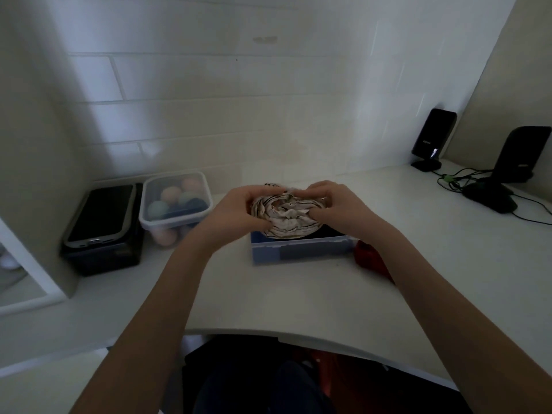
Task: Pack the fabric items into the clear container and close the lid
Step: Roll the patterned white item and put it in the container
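Nearest, two bare forearms reach forward over the white table [298,294] to a bundle of striped fabric [286,213], which sits directly above the clear container [298,249] and bulges over its rim. The left hand [236,213] curls round the bundle's left side, the right hand [337,209] round its right, fingers pinching into the folds from both ends, so the bundle's long axis runs left to right between them and the container lies straight below. The coming move looks like a downward press; the fabric seems too high for a lid to seat yet. No lid is plainly visible. Just right of the container, partly hidden by the right forearm, lies something red [370,258]. Farther left stand a lidded tub of coloured balls [174,201] and a black box [101,231]; far right, dark stands [433,138] with cables.
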`<action>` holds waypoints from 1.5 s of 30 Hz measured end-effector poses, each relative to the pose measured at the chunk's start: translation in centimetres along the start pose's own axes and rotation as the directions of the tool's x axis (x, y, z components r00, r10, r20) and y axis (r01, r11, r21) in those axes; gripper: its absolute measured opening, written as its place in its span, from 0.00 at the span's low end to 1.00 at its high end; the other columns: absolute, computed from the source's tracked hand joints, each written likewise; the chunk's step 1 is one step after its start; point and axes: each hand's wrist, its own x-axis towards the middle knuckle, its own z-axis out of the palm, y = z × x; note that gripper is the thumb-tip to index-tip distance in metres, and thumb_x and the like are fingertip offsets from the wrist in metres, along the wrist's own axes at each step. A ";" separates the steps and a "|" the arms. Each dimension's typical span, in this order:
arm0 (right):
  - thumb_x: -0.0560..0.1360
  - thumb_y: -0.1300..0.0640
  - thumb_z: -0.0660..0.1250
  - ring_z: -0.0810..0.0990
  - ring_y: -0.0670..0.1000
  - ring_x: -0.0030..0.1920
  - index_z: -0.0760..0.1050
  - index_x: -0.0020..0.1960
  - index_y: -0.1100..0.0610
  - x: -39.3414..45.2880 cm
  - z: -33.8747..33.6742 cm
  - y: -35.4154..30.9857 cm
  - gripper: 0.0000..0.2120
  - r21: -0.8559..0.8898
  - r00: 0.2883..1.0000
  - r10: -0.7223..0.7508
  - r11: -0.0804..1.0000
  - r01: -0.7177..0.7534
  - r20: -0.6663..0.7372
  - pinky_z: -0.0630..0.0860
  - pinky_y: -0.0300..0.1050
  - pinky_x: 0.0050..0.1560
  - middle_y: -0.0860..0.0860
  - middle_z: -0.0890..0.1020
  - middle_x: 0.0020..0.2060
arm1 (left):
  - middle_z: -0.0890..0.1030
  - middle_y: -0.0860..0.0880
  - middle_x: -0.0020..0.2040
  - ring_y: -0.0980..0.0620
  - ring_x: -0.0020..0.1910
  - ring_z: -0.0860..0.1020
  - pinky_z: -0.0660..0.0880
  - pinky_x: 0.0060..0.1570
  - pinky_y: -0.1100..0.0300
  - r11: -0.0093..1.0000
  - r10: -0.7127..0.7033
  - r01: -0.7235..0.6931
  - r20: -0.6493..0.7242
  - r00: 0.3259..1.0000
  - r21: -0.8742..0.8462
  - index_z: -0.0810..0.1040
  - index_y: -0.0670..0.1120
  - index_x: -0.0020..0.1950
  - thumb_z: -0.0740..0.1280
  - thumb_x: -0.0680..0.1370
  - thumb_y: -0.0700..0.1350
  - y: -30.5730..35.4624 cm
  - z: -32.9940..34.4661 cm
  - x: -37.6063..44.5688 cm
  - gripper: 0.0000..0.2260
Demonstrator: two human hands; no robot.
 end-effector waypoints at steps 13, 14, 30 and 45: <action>0.75 0.53 0.67 0.77 0.44 0.45 0.77 0.62 0.47 0.8 0.6 0.8 0.16 -0.336 0.929 0.113 0.942 0.013 0.351 0.70 0.38 0.49 0.45 0.82 0.51 | 0.81 0.48 0.49 0.44 0.54 0.69 0.66 0.52 0.53 0.482 -0.079 0.037 0.001 0.997 0.875 0.82 0.52 0.54 0.68 0.71 0.56 0.4 -0.4 -0.3 0.15; 0.76 0.51 0.66 0.77 0.46 0.47 0.78 0.62 0.47 1.0 0.6 0.9 0.15 -0.367 0.912 0.133 0.930 0.020 0.388 0.71 0.40 0.51 0.44 0.81 0.50 | 0.81 0.48 0.51 0.44 0.56 0.68 0.64 0.52 0.51 0.455 -0.133 0.070 -0.010 0.991 0.888 0.81 0.53 0.55 0.67 0.72 0.57 0.5 -0.4 -0.3 0.15; 0.67 0.46 0.72 0.75 0.53 0.61 0.71 0.66 0.44 3.4 0.3 -1.0 0.27 -0.675 0.824 0.318 0.730 0.102 0.468 0.71 0.53 0.64 0.47 0.75 0.64 | 0.70 0.47 0.56 0.45 0.57 0.65 0.62 0.56 0.48 0.353 -0.287 -0.024 0.133 0.949 0.935 0.80 0.48 0.54 0.66 0.71 0.63 0.6 -0.7 1.8 0.22; 0.69 0.61 0.70 0.70 0.50 0.43 0.66 0.58 0.52 1.8 0.1 -1.7 0.21 -0.493 0.901 -0.047 0.824 0.278 0.430 0.66 0.42 0.39 0.44 0.69 0.40 | 0.82 0.44 0.49 0.48 0.41 0.73 0.72 0.42 0.57 0.342 -0.196 -0.223 0.301 0.933 0.913 0.79 0.47 0.59 0.66 0.73 0.44 0.5 0.5 2.8 0.15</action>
